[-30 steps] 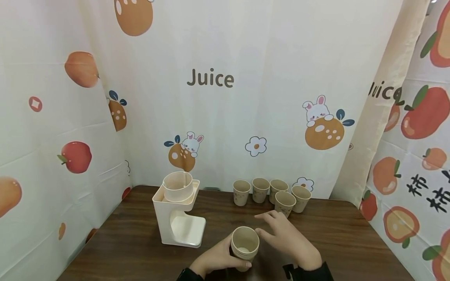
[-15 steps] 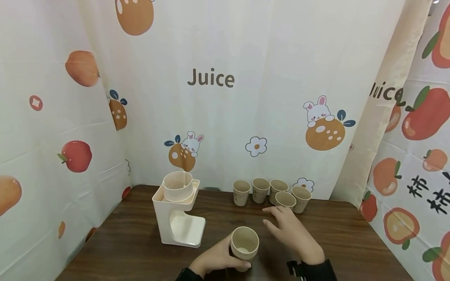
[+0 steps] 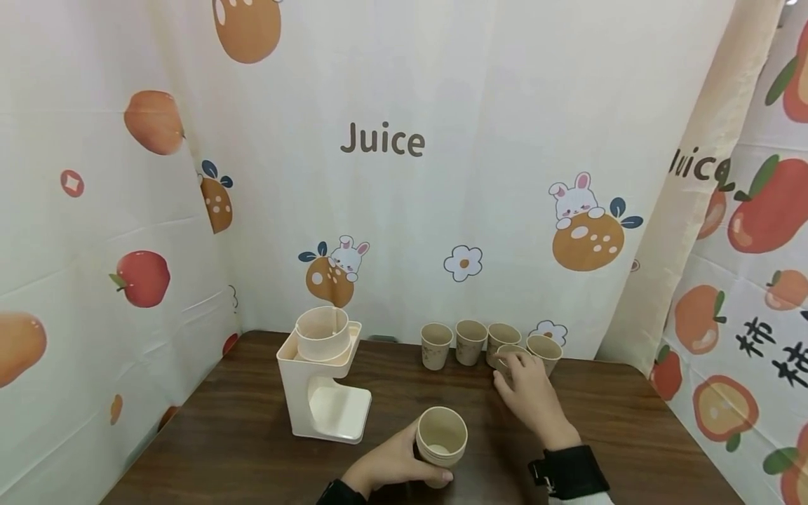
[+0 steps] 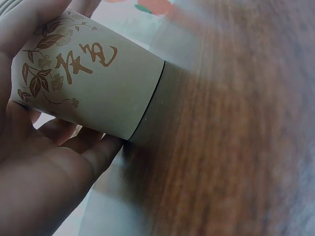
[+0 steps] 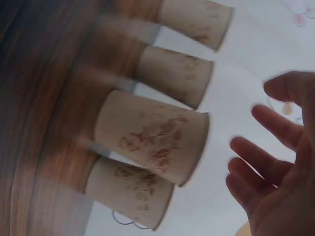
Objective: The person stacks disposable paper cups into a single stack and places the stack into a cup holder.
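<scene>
My left hand grips a nested stack of beige paper cups near the table's front edge. In the left wrist view, the outer paper cup shows brown flowers and lettering, with fingers curled round it. My right hand is over the nearest single paper cup of the back group and partly covers it. In the right wrist view, the fingers of that right hand are spread and apart from the front cup. Other upright cups stand about it.
On the left of the dark wooden table stands a cream-white stand with a round open cylinder on top and a flat foot. Fruit-printed curtains close in the table's back and sides.
My right hand has moved away from the held stack, rightward and back to the nearest single cup. The left hand and its stack have stayed in place. The view has shifted slightly.
</scene>
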`<state>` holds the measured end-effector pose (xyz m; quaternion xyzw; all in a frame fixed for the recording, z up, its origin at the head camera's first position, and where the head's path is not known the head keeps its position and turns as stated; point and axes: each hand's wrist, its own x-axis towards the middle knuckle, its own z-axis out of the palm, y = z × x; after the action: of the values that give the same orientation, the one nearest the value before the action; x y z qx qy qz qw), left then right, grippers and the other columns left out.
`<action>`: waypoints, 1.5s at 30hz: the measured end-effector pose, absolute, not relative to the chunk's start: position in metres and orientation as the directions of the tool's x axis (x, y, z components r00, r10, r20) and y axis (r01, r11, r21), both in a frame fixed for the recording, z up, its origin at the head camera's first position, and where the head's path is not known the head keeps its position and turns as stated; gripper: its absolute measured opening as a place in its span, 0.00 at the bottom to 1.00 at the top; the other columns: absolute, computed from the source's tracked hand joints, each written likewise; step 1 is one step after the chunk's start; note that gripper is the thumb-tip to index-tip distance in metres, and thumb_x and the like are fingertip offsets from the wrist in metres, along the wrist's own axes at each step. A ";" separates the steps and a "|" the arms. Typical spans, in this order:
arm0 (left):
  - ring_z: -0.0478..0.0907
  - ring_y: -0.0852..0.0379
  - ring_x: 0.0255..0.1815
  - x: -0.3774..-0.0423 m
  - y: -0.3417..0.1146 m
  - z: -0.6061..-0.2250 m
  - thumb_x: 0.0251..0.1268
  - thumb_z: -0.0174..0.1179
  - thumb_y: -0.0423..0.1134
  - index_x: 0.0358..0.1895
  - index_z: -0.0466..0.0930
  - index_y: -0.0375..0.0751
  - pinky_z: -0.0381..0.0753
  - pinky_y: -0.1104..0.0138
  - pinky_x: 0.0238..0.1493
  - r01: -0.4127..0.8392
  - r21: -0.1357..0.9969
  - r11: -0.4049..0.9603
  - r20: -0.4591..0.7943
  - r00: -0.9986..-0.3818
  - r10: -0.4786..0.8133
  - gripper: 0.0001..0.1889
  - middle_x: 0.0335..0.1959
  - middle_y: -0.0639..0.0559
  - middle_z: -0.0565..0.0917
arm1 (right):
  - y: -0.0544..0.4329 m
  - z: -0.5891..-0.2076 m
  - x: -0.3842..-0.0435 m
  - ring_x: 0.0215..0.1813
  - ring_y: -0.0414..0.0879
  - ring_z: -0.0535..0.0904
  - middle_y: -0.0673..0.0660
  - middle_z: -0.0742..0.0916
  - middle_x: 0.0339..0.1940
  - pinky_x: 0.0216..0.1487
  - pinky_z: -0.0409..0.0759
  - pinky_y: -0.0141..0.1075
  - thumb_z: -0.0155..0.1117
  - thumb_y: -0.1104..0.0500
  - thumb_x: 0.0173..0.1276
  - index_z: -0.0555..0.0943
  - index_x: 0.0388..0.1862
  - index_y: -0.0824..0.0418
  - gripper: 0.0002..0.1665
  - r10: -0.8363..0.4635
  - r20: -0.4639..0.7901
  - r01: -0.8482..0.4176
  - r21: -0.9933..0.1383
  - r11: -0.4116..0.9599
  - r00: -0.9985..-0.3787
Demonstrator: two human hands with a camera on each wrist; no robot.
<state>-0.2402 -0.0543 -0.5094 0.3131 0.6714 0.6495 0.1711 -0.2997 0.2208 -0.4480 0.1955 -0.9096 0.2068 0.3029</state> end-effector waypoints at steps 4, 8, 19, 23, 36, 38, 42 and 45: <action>0.74 0.47 0.62 -0.240 -0.054 -0.509 0.55 0.75 0.34 0.71 0.64 0.52 0.68 0.64 0.62 0.207 0.978 -0.036 0.182 -0.749 0.637 0.40 0.59 0.50 0.78 | 0.225 -0.449 -0.309 0.53 0.67 0.74 0.69 0.83 0.49 0.51 0.75 0.59 0.68 0.63 0.65 0.81 0.52 0.68 0.17 -0.201 0.636 -0.442 -0.245 0.863 -0.745; 0.74 0.49 0.61 -0.240 -0.053 -0.509 0.55 0.75 0.34 0.70 0.65 0.51 0.68 0.64 0.62 0.208 0.978 -0.034 0.182 -0.750 0.636 0.40 0.58 0.51 0.79 | 0.229 -0.451 -0.319 0.52 0.68 0.74 0.72 0.82 0.48 0.52 0.75 0.59 0.68 0.61 0.66 0.80 0.52 0.71 0.19 -0.197 0.622 -0.406 -0.213 0.889 -0.758; 0.72 0.50 0.64 -0.241 -0.054 -0.509 0.58 0.74 0.37 0.73 0.62 0.54 0.66 0.60 0.64 0.173 0.985 -0.005 0.134 -0.746 0.652 0.41 0.62 0.53 0.76 | 0.232 -0.459 -0.338 0.61 0.74 0.69 0.75 0.78 0.57 0.56 0.71 0.64 0.68 0.52 0.70 0.81 0.57 0.61 0.21 -0.205 0.506 -0.345 -0.198 0.918 -0.838; 0.73 0.52 0.63 -0.241 -0.054 -0.509 0.58 0.74 0.36 0.72 0.62 0.53 0.67 0.61 0.64 0.180 0.984 -0.010 0.143 -0.741 0.656 0.41 0.61 0.54 0.76 | 0.232 -0.461 -0.340 0.60 0.74 0.69 0.75 0.78 0.57 0.56 0.71 0.65 0.68 0.52 0.69 0.81 0.58 0.61 0.22 -0.201 0.488 -0.332 -0.200 0.922 -0.850; 0.74 0.53 0.62 -0.241 -0.054 -0.511 0.57 0.75 0.36 0.72 0.62 0.53 0.67 0.61 0.64 0.190 0.982 -0.009 0.150 -0.747 0.647 0.41 0.60 0.54 0.77 | 0.235 -0.457 -0.342 0.59 0.72 0.71 0.73 0.79 0.57 0.56 0.71 0.64 0.64 0.52 0.72 0.81 0.60 0.60 0.22 -0.213 0.431 -0.316 -0.182 0.931 -0.877; 0.74 0.52 0.62 -0.242 -0.054 -0.511 0.57 0.75 0.36 0.72 0.62 0.53 0.67 0.62 0.64 0.193 0.981 -0.018 0.159 -0.745 0.648 0.41 0.60 0.54 0.77 | 0.235 -0.455 -0.342 0.58 0.72 0.71 0.72 0.79 0.57 0.56 0.71 0.64 0.64 0.52 0.73 0.81 0.60 0.60 0.21 -0.218 0.430 -0.321 -0.183 0.929 -0.876; 0.73 0.52 0.63 -0.242 -0.054 -0.510 0.58 0.74 0.36 0.72 0.62 0.53 0.67 0.62 0.64 0.198 0.980 -0.027 0.167 -0.739 0.652 0.41 0.60 0.54 0.77 | 0.236 -0.452 -0.341 0.56 0.71 0.72 0.71 0.80 0.56 0.55 0.72 0.62 0.64 0.54 0.72 0.82 0.60 0.59 0.20 -0.226 0.424 -0.329 -0.187 0.926 -0.877; 0.73 0.52 0.63 -0.242 -0.054 -0.510 0.58 0.74 0.36 0.72 0.62 0.53 0.67 0.62 0.64 0.202 0.979 -0.022 0.168 -0.739 0.653 0.41 0.60 0.54 0.77 | 0.236 -0.450 -0.339 0.54 0.70 0.73 0.71 0.81 0.55 0.53 0.73 0.62 0.64 0.54 0.72 0.83 0.59 0.59 0.19 -0.232 0.416 -0.331 -0.184 0.926 -0.879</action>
<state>-0.2423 -0.0541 -0.5101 0.3159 0.6767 0.6414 0.1755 -0.3387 0.2360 -0.4500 0.1464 -0.9612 0.1255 0.1971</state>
